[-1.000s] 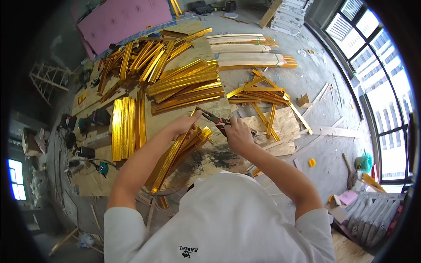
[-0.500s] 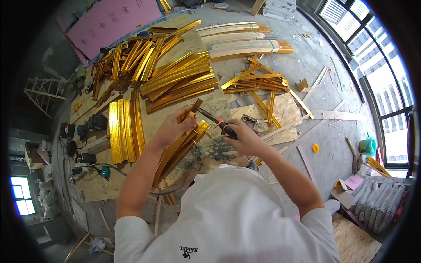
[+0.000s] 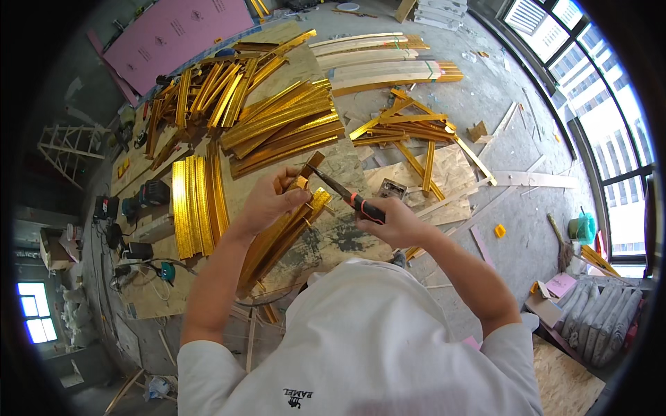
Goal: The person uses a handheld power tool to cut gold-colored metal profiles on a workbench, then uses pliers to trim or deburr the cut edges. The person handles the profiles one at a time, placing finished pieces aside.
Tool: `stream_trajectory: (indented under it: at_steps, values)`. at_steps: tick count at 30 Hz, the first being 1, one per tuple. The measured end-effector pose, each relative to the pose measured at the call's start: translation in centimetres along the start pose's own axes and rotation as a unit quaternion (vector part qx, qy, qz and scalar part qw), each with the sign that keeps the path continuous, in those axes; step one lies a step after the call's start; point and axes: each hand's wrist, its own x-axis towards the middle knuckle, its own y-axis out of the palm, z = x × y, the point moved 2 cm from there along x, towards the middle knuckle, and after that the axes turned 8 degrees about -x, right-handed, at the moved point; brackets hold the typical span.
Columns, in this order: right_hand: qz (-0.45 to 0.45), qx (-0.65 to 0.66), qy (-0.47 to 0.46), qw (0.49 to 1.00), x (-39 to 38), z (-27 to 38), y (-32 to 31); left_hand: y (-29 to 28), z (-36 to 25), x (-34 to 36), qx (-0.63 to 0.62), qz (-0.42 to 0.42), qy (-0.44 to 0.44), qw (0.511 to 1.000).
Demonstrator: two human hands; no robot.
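My left hand (image 3: 269, 201) is closed around a short gold strip (image 3: 313, 163), which sticks up past the fingertips. In my right hand (image 3: 397, 222) is a pair of long-jawed pliers (image 3: 341, 191) with black and red handles. Their tip reaches the gold strip just beyond my left fingers; whether the jaws are closed on it cannot be made out. Below my left hand lies a bundle of long gold trim strips (image 3: 276, 251), slanting toward me on the wooden worktop (image 3: 350, 170).
Piles of gold strips (image 3: 284, 125) cover the far worktop, with a flat row (image 3: 198, 208) at left beside a cordless tool (image 3: 149, 196). A small metal box (image 3: 393, 188) sits right. Loose strips (image 3: 416, 128) and pale boards (image 3: 378, 73) lie beyond; offcuts litter the floor.
My right hand has shifted slightly right and toward me, with more of the pliers' handle showing. The left hand has moved a little left and keeps hold of the gold strip.
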Motion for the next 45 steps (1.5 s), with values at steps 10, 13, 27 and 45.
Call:
stream_trajectory:
  at_steps: [10,13,27,45]
  values:
    - [0.208,0.553,-0.069,0.804,-2.0,1.6,1.2,0.3,-3.5,0.0,0.046,0.097,0.066,0.992]
    - [0.162,0.482,-0.074,0.858,-1.3,0.3,1.5,-1.9,-1.4,-0.2,0.043,0.062,0.030,0.997]
    - [-0.131,0.336,0.299,0.883,-8.9,-13.1,6.4,-11.5,10.4,4.6,0.366,-0.200,-0.059,0.907]
    - [-0.238,0.302,0.352,0.853,-12.5,-11.9,10.1,-16.7,5.2,22.3,0.657,-0.152,0.069,0.735]
